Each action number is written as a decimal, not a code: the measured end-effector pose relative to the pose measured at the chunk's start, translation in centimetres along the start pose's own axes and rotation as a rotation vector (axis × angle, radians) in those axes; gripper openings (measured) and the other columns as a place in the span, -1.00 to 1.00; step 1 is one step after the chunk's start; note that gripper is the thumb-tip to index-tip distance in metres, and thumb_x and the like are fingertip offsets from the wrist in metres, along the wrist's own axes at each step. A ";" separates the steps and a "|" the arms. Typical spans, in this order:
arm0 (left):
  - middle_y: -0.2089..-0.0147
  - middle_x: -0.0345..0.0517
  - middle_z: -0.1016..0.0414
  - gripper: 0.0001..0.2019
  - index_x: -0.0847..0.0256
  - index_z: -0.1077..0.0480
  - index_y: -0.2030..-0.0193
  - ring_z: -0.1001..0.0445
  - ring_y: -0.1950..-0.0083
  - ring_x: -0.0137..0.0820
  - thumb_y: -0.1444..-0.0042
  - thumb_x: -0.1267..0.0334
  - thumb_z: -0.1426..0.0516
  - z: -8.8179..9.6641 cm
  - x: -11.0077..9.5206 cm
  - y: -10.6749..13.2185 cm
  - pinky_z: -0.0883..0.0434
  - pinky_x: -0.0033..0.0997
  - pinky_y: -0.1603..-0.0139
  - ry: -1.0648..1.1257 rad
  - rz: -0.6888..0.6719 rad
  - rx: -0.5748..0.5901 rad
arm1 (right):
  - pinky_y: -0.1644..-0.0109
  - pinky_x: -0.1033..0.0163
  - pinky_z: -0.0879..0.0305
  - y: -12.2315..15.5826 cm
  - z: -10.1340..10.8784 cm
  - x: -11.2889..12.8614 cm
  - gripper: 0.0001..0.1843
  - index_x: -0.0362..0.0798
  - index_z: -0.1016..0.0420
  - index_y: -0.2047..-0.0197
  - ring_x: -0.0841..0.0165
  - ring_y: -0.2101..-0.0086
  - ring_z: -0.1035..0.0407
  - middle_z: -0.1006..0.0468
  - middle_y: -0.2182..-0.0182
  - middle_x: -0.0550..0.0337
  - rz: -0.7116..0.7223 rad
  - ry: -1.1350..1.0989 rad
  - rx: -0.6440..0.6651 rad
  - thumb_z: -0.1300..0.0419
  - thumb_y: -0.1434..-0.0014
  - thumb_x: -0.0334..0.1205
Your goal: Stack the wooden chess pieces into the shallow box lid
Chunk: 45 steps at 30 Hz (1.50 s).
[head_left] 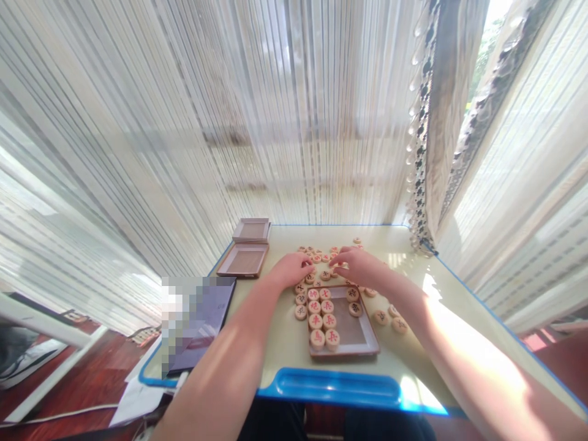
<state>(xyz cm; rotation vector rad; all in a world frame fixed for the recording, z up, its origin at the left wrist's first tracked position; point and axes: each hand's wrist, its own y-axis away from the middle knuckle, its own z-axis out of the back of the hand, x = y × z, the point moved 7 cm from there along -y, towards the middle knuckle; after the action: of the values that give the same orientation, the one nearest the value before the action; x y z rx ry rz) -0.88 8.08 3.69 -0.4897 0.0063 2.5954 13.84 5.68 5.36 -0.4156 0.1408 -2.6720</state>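
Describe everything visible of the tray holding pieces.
The shallow rectangular tray has a brown outer rim, pale inner border and grey-brown floor; material unclear. It lies flat, open, on the tabletop beyond the blue trough. Red-marked pieces form two columns at its left; two dark-marked pieces sit far right.

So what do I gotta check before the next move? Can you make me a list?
1. Box lying flat, open side up: ok.
2. Red-lettered pieces in neat lines along the box's left side: ok, two lines of four.
3. Dark-lettered pieces in the box with their writing showing: ok, two at the far right.
4. All pieces inside the box: not ok, many loose pieces lie around it on the table.
5. Left hand has a grip on a piece: cannot tell.
6. Right hand has one: cannot tell.
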 end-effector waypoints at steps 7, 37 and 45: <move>0.17 -0.13 -0.53 -0.75 0.16 -0.47 0.22 -0.44 0.15 -0.36 -0.11 0.19 0.00 0.2 -0.3 0.2 -0.32 -0.45 0.13 0.017 -0.021 0.016 | 0.06 0.22 -0.22 0.1 -0.4 0.5 -0.75 0.07 -0.56 0.18 0.26 0.14 -0.33 -0.48 0.16 0.11 -0.017 0.004 -0.001 -0.11 -0.11 -0.17; 0.22 -0.18 -0.54 -0.72 0.14 -0.50 0.22 -0.46 0.24 -0.37 0.03 0.06 -0.14 1.0 0.9 1.4 -0.35 -0.47 0.21 0.025 0.088 -0.050 | 0.01 0.21 -0.21 -0.6 -1.1 -1.2 -0.75 0.03 -0.57 0.21 0.27 0.14 -0.35 -0.50 0.16 0.11 -0.036 -0.047 -0.037 -0.11 -0.08 -0.22; 0.25 -0.18 -0.54 -0.80 0.14 -0.52 0.29 -0.44 0.24 -0.36 -0.01 0.16 -0.12 1.0 0.3 1.3 -0.34 -0.44 0.17 0.000 0.044 -0.085 | -0.05 0.20 -0.18 -0.2 -1.0 0.3 -0.73 0.03 -0.56 0.17 0.29 0.12 -0.35 -0.48 0.11 0.08 0.024 -0.110 -0.030 -0.11 -0.08 -0.24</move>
<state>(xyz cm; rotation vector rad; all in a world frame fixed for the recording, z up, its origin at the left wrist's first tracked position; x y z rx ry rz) -2.09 7.23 4.41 -0.5252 -0.0948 2.6468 13.17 5.81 4.48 -0.5650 0.1517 -2.6188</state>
